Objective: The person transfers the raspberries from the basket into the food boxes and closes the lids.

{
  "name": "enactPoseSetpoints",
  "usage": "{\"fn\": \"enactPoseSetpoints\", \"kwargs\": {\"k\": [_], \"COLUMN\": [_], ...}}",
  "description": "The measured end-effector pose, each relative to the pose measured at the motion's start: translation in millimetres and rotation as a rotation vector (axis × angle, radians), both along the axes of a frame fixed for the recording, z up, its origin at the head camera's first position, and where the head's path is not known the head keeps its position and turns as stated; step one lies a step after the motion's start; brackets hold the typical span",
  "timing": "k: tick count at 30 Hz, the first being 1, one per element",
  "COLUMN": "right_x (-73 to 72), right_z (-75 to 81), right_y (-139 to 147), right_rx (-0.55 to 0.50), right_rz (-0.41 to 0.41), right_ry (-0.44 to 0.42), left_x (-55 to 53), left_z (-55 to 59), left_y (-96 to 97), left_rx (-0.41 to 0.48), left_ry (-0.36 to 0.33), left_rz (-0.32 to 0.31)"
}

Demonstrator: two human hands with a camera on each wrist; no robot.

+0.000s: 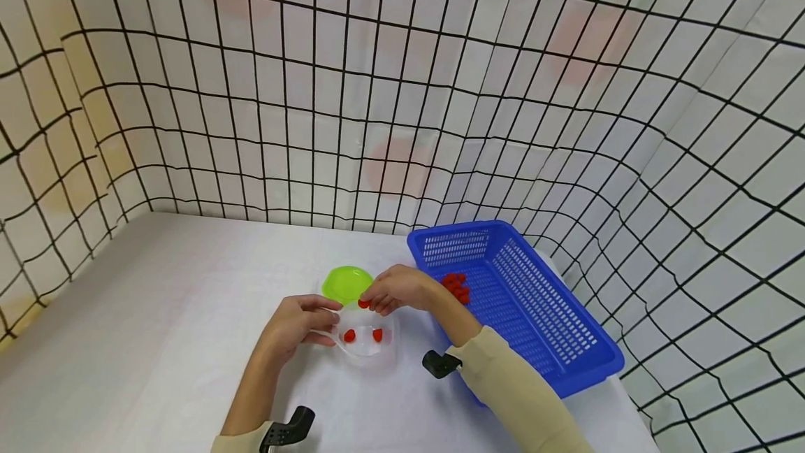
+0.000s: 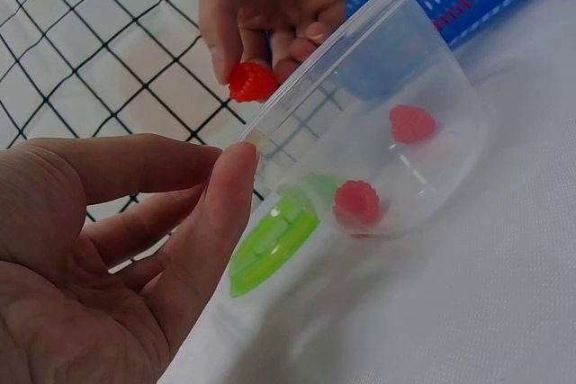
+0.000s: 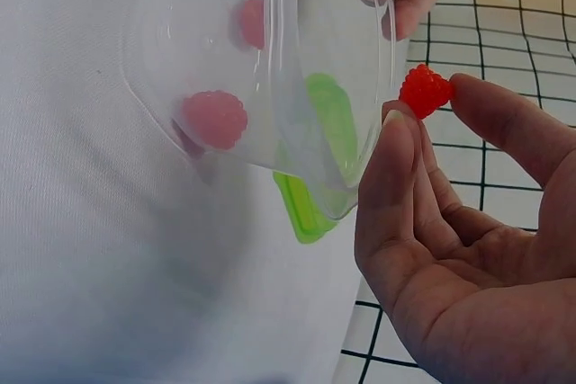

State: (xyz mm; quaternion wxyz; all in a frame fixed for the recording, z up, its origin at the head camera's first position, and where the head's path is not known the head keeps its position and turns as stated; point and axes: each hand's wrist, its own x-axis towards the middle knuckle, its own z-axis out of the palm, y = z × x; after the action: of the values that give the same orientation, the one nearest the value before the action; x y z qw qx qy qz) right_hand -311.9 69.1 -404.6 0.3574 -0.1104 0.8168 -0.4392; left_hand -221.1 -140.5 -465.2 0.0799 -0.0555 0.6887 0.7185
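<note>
A clear plastic container [image 2: 450, 168] stands on the white table with two red raspberries inside, one raspberry [image 1: 349, 335] toward its left and another raspberry [image 1: 377, 335] toward its right. Thumb and fingers of my left hand [image 1: 298, 327] pinch its rim at the left side. Between the thumb and forefinger of my right hand [image 1: 401, 289] is a third raspberry [image 3: 425, 91], held just above the container's far rim. A bright green lid [image 1: 347, 284] lies behind the container, partly seen through its wall in both wrist views.
At the right sits a blue perforated basket [image 1: 534, 313], and a small heap of red raspberries [image 1: 455, 286] lies at its left end, partly behind my right forearm. Black grid netting [image 1: 352, 89] over white cloth rises along the table's back and sides.
</note>
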Motion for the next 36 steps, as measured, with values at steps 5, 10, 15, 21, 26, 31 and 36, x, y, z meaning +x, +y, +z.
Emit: {"fn": "enactPoseSetpoints", "kwargs": {"k": [5, 10, 15, 21, 26, 31, 36], "right_x": [1.4, 1.3, 1.1, -0.4, -0.5, -0.8, -0.2], "right_z": [0.5, 0.6, -0.5, -1.7, -1.0, -0.9, 0.4], "right_y": [0.8, 1.0, 2.1, 2.7, 2.7, 2.7, 2.4], "right_rx": [-0.001, -0.001, -0.007, -0.011, -0.004, 0.003, 0.002], "right_rz": [0.010, 0.010, 0.008, 0.007, 0.003, 0.005, 0.010], "right_ry": [0.006, -0.001, -0.013, -0.019, -0.024, -0.023, -0.017], "left_x": [0.7, 0.1, 1.2, -0.2, -0.1, -0.1, -0.1], "left_z": [0.4, -0.4, 0.1, -0.2, -0.2, -0.3, -0.3], "left_y": [0.3, 0.6, 1.3, 1.9, 2.0, 2.0, 1.7], "left_rx": [-0.007, -0.007, -0.011, -0.006, -0.007, 0.000, 0.001], "left_ry": [0.003, -0.003, -0.003, -0.001, 0.007, 0.005, 0.006], "left_rz": [0.003, 0.004, 0.003, 0.003, 0.000, 0.000, 0.002]}}
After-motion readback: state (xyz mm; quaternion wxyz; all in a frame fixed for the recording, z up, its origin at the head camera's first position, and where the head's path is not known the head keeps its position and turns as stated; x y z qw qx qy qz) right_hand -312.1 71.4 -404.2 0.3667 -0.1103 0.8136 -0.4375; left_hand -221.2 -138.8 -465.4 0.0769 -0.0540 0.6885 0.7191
